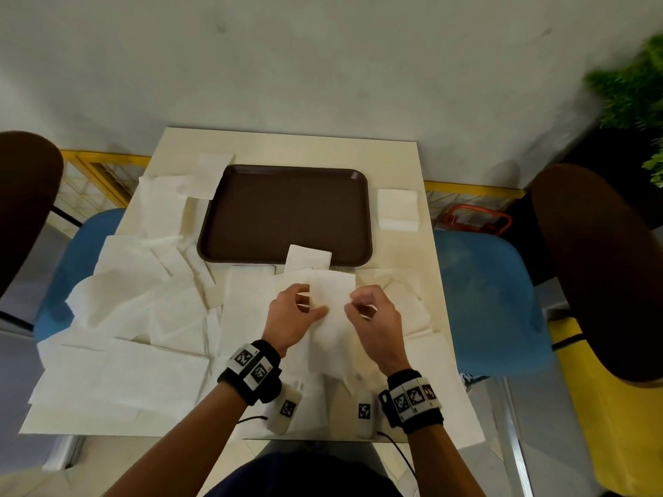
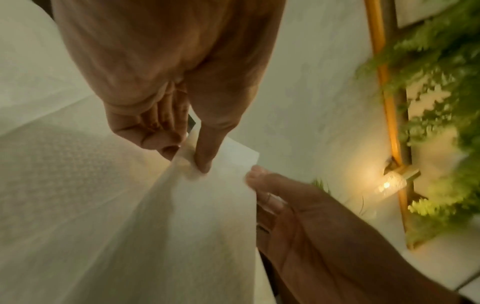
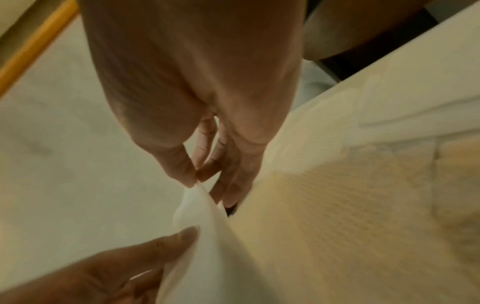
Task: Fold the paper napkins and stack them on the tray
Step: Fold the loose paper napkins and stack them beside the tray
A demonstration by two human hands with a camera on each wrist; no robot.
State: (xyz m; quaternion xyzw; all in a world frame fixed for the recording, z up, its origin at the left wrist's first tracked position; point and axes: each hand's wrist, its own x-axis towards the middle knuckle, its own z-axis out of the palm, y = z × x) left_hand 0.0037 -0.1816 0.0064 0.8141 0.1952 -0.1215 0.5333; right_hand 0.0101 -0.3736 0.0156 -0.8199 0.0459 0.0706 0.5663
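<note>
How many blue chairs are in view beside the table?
2: one blue chair at the table's left side, partly under loose napkins; the other at its right side. None seem hidden.

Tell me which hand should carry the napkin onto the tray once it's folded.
Probably the left. Both the left hand and right hand pinch the napkin near its top edge, equally close to the tray. The left wrist view shows the left hand's thumb and fingers clamped firmly on it.
</note>
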